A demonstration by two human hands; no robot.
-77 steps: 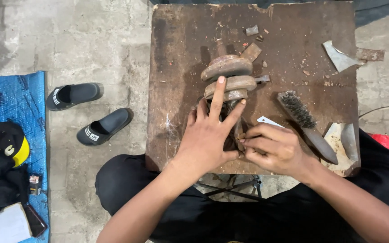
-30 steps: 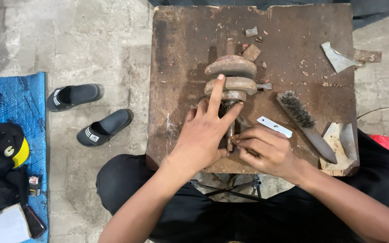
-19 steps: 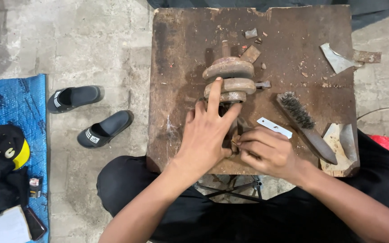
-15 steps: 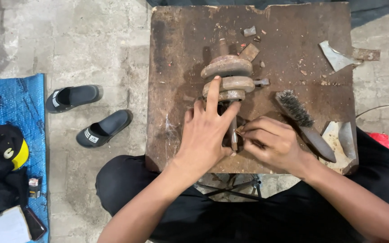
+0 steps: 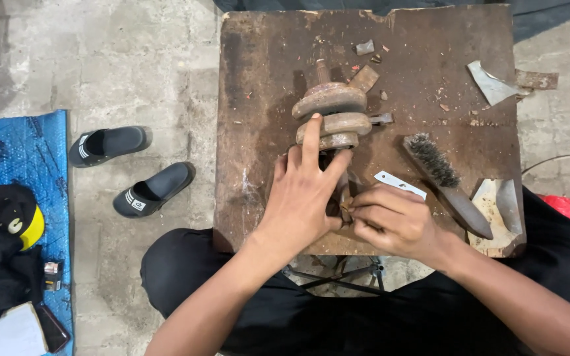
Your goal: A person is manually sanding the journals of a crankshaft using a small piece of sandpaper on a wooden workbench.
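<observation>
1. The left hand (image 5: 301, 198) is lying flat on the brown wooden desk (image 5: 258, 99), index finger reaching toward twelve o'clock and pressing on the stack of rusty curved metal pieces (image 5: 331, 115) near the desk's middle.
2. The right hand (image 5: 390, 221) is sitting at three o'clock of the left, its fingers pinched together on a small dark narrow piece (image 5: 344, 198), upright between the two hands; what it is exactly, I cannot tell.
3. So the left grip is spread and bearing down, not closed on anything; the right grip is clamped on that small piece.
4. The stack is looking stiff, heavy and rough with rust: unlikely to slip, best steadied from on top or taken by its thick curved edges.
5. The pinched piece is looking light and thin, easy to lose, so a fingertip hold near its lower end seems right.
6. At three o'clock of the stack, a bristle brush (image 5: 443, 181) and a pale flat blade (image 5: 399, 184) are lying apart from it.
</observation>
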